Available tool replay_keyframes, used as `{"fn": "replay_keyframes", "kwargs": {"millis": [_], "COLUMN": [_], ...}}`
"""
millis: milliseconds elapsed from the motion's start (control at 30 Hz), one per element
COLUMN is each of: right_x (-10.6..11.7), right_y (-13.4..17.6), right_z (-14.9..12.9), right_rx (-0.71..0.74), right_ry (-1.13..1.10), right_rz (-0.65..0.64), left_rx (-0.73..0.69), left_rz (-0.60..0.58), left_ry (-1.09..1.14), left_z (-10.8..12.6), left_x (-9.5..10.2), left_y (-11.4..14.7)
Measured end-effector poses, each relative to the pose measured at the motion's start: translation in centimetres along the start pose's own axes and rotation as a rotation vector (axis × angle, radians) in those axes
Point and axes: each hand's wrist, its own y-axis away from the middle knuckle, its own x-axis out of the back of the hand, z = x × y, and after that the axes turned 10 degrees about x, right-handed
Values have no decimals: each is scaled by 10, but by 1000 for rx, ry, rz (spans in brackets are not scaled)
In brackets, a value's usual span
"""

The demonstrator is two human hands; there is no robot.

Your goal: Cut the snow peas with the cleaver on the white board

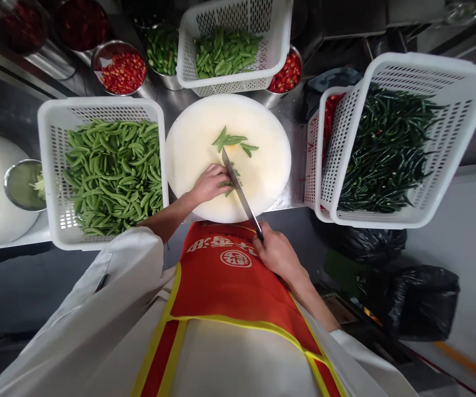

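Observation:
My right hand [278, 252] is closed round the dark handle of a long kitchen knife [244, 199]. The blade points away from me across a round white cutting board [266, 124], its tip near a few cut green pea pods [230, 140]. Just left of the blade, my left hand [210, 183] rests on the board with fingers curled over more pods, which poke out beside the knife. How many pods lie under those fingers is hidden. To the left stands a white plastic basket [44, 165] heaped with whole pea pods [113, 171].
A white basket [233, 77] of cut pods stands behind the board. Metal pots of chopped red chillies [124, 71] and green pieces [163, 49] flank it. At right, a large basket [461, 138] holds dark green chillies [386, 154]. A metal bowl [22, 187] sits far left.

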Motion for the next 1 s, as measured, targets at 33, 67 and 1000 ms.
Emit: {"fn": "replay_keyframes", "kwargs": {"millis": [33,67,1000], "right_x": [3,5,-126], "right_y": [-2,-5,-37], "right_z": [-4,-6,68], "right_rx": [-11,-18,-170], "right_ry": [22,37,-1535], "right_rz": [-17,-30,168], "left_rx": [-9,-18,290], "left_rz": [1,4,343], "left_ry": [9,17,-55], "left_z": [-1,-1,53], "left_x": [-1,-1,-55], "left_y": [0,0,-8]}}
